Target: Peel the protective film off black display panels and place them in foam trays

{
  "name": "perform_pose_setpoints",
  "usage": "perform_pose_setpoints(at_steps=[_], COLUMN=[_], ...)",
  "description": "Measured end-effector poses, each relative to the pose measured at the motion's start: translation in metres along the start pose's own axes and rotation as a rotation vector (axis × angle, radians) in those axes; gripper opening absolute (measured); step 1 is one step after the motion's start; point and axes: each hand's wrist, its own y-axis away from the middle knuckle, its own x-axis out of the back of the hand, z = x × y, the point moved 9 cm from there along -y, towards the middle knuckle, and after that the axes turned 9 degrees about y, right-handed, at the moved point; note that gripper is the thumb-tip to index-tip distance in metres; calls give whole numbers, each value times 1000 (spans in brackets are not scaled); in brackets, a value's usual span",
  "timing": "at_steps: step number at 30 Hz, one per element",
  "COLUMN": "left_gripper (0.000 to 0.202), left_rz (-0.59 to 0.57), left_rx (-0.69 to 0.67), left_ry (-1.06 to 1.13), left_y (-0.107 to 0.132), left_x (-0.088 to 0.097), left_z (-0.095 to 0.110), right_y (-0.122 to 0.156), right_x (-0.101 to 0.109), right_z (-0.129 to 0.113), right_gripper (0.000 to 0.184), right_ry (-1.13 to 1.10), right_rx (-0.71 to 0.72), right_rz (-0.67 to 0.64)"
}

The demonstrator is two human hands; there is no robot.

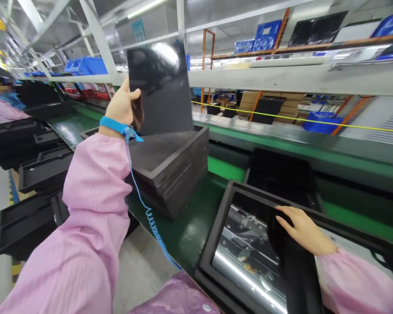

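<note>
My left hand (122,104), with a blue wrist strap (118,126) at its wrist, grips the left edge of a glossy black flat panel (163,93). The panel is held upright over a stack of black foam trays (180,170), its lower edge close to the top tray; whether they touch I cannot tell. At the right, my right hand (303,229) lies with fingers stretched out over a black tray (212,226). Inside that tray is a shiny, mirror-like panel (245,248). The fingertips rest on or just above a dark part there; exact contact is unclear.
A coiled blue cord (155,229) runs from the strap to the green bench (196,235). Another dark panel (280,172) lies behind the right tray. More black trays (46,170) stand at left, near a person in pink (3,107). A white shelf beam (281,80) crosses behind.
</note>
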Motion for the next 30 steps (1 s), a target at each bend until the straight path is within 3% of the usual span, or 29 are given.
perform_pose_setpoints(at_steps=[4,7,10,12,14,16,18,20,21,23,24,27,30], left_gripper=[31,28,23,20,20,27,34,37,39,55,66,91,88], left_rz=[33,41,14,-10,-44,-106,-216,-493,-655,-935,-960,-839,-846], left_rx=[293,449,501,474,406,316,225,10,-38,74,165,360,561], left_ry=[-179,-281,-363,-429,-483,-500,-490,-527,-508,-456,-425,-177,347], left_y=[-9,-5,-5,-5,1,23,63,119,152,213,232,255,272], left_x=[44,57,53,45,29,3,-31,-81,-104,-137,-145,-166,-199], left_z=[-59,-91,-99,-88,-66,-37,-13,6,4,-26,-46,-99,-120], right_y=[1,-1,-5,-7,-6,-1,8,17,21,25,26,30,35], right_x=[-20,-26,-25,-17,-7,2,7,11,15,27,34,52,62], right_z=[14,17,24,31,34,31,22,10,5,0,-1,3,9], right_gripper=[49,45,41,40,40,41,43,41,38,34,34,40,47], right_ry=[102,95,36,-32,-132,-268,-578,-910,-1025,-1079,-1063,-1030,-958], right_rx=[-42,-75,-148,-216,-290,-353,-458,-568,-613,-657,-668,-708,-745], right_rz=[8,2,21,46,46,8,-27,13,59,173,226,344,422])
